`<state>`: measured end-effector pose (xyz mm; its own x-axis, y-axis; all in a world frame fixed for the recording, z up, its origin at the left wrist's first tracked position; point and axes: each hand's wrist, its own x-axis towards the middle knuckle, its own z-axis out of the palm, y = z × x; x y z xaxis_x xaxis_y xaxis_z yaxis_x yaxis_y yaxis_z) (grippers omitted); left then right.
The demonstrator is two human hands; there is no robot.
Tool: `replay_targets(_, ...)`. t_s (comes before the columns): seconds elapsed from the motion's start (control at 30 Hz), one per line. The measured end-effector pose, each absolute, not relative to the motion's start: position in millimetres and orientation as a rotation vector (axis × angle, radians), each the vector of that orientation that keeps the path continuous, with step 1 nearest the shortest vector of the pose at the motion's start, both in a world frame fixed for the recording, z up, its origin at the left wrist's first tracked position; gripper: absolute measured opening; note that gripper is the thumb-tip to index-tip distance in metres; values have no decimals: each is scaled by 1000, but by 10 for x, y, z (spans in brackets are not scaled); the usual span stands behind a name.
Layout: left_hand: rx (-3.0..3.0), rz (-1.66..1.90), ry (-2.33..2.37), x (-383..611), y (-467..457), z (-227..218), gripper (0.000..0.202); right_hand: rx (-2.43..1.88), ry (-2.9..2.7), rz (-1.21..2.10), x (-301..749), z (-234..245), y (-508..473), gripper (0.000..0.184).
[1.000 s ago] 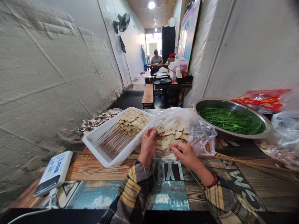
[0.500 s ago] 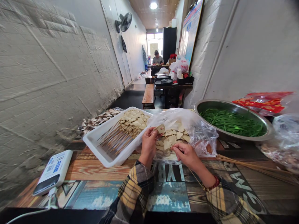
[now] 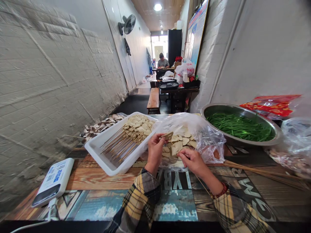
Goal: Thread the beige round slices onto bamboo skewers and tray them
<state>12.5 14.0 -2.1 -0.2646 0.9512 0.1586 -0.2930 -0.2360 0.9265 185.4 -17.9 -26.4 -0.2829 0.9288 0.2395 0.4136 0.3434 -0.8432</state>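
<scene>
My left hand (image 3: 155, 149) pinches a thin beige slice (image 3: 168, 135), seen nearly edge-on, between thumb and fingers. My right hand (image 3: 193, 161) is closed on a thin bamboo skewer (image 3: 202, 183), whose back end runs under the wrist. Its front part points up toward the held slice; how far it goes through is too small to tell. Under both hands, a clear plastic bag (image 3: 211, 142) lies open with many loose beige slices (image 3: 186, 141) in it. To the left, a white tray (image 3: 97, 160) holds rows of skewered slices (image 3: 138, 124), sticks toward me.
A steel basin (image 3: 205, 111) of green chives stands at right, near loose skewers (image 3: 262, 173) and a red package (image 3: 269, 105). A white device (image 3: 53, 181) with a cable lies at left. Brown-and-white pieces (image 3: 103, 126) sit behind the tray. Farther off, a person (image 3: 163, 61) sits at a table.
The slice in my left hand has tipped from face-on to nearly edge-on. My right hand keeps its hold on the skewer, almost in place. The view has shifted slightly.
</scene>
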Motion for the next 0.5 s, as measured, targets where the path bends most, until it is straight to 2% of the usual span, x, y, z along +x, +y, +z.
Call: replay_targets(0.5,1022,1641,1094,169,126,-25,19,-1176,-1836,846,1846,-259,-172,23)
